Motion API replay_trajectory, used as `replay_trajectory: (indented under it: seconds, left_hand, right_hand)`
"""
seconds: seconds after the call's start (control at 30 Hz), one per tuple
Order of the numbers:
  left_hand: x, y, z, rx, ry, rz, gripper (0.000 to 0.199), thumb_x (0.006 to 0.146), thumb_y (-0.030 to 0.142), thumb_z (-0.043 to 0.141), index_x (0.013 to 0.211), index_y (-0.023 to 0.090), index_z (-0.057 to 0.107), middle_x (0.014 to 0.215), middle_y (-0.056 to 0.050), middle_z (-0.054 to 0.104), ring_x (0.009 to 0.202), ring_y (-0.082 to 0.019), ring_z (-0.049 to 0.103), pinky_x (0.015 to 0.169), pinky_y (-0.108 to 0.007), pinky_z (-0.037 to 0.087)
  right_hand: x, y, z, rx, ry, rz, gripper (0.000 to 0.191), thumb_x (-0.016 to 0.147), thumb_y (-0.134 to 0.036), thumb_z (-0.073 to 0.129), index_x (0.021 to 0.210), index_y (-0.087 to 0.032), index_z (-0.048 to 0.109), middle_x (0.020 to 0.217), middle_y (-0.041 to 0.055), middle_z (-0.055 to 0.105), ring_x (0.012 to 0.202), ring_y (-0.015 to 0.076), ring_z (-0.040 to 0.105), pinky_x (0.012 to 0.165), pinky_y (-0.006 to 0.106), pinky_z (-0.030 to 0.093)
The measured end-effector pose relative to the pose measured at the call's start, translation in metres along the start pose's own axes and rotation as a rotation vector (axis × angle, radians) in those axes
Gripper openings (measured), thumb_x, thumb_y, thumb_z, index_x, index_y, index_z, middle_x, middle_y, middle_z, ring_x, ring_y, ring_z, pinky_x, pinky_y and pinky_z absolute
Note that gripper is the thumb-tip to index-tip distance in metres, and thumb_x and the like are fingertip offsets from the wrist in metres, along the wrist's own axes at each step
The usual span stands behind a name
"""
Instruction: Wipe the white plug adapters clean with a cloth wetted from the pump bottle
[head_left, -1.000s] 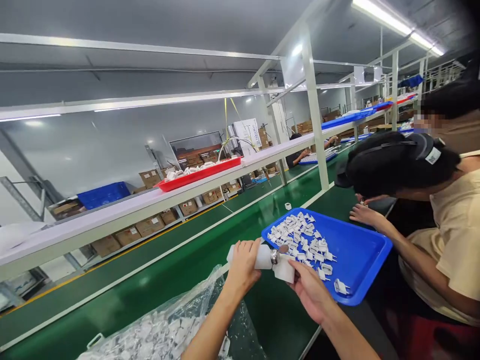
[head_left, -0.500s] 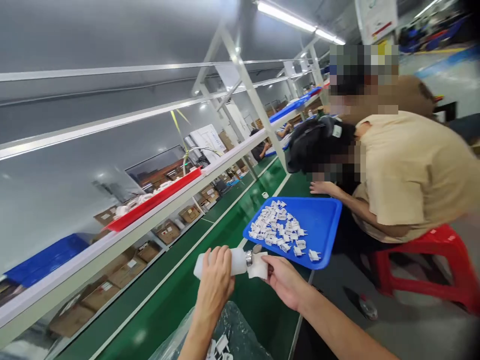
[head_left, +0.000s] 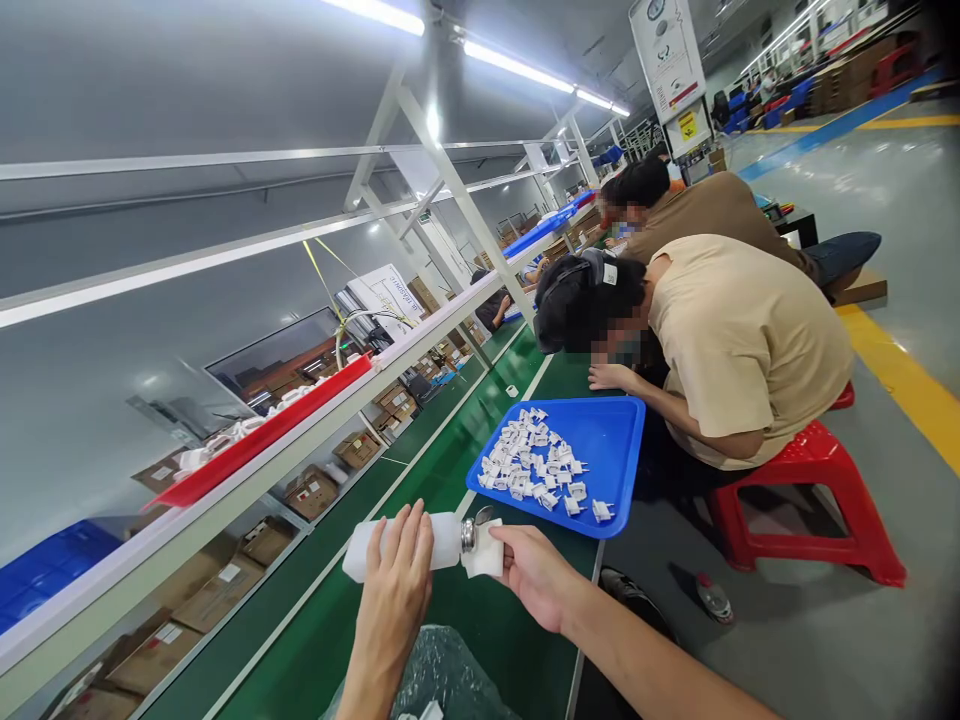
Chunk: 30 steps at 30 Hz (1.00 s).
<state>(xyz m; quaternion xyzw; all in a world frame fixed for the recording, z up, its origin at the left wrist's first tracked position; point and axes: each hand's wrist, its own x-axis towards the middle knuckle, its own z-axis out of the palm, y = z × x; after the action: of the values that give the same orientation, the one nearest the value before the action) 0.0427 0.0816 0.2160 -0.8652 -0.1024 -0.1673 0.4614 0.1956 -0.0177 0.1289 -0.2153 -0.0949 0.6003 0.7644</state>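
Observation:
My left hand (head_left: 401,565) is wrapped round a white plastic bottle (head_left: 446,540), tipped onto its side, with a metal cap (head_left: 469,534) whose lid is flipped up. In my right hand (head_left: 529,565) a white cloth (head_left: 484,552) is pinched between thumb and fingers, held against the bottle's mouth. Just beyond them a blue tray (head_left: 611,430) carries many small white plug pieces (head_left: 525,455), heaped mostly on its left side. Below my left hand lies a clear plastic bag (head_left: 454,670) with white pieces partly visible inside.
The green conveyor belt (head_left: 450,450) runs away from me, with one small white piece (head_left: 511,391) on it. A shelf at left holds a red tray (head_left: 277,430) of white parts. A co-worker (head_left: 742,340) in a beige shirt sits on a red stool (head_left: 810,490) at right.
The camera view has turned right, so everything sits further left in the picture. Both hands keep their hold, with the cloth still at the bottle's mouth.

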Motion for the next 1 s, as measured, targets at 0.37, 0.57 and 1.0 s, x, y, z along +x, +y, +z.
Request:
replay_trajectory:
  seconds: [0.37,0.57,1.0]
  left_hand:
    - [-0.0004,-0.0078,0.0020,-0.006,0.058,0.064,0.050,0.082,-0.005,0.046,0.129,0.004,0.063,0.144,-0.023,0.060,0.132,-0.043,0.056,0.109,-0.061,0.038]
    - [0.0033,-0.0035,-0.0027,-0.047,0.028,0.018,0.050,0.081,-0.006,0.045,0.127,0.002,0.064,0.142,-0.023,0.062,0.132,-0.043,0.056,0.109,-0.061,0.038]
    - [0.0003,-0.0055,0.0042,-0.037,0.008,0.059,0.057,0.076,-0.004,0.046,0.131,0.004,0.059,0.143,-0.023,0.061,0.130,-0.043,0.056,0.106,-0.062,0.041]
  right_hand:
    - [0.0009,0.0010,0.0033,0.000,0.005,0.010,0.030,0.097,-0.035,0.065,0.121,-0.016,0.064,0.120,0.0080,0.067,0.099,0.0213,0.068,0.085,0.042,0.059]
    - [0.0014,0.0051,-0.0004,0.003,-0.006,-0.001,0.030,0.097,-0.035,0.065,0.120,-0.016,0.064,0.120,0.0079,0.067,0.100,0.0214,0.068,0.085,0.042,0.058]
    - [0.0038,0.0069,-0.0005,0.024,0.003,0.004,0.029,0.097,-0.035,0.065,0.119,-0.016,0.064,0.118,0.0077,0.068,0.098,0.0208,0.068,0.084,0.041,0.059]
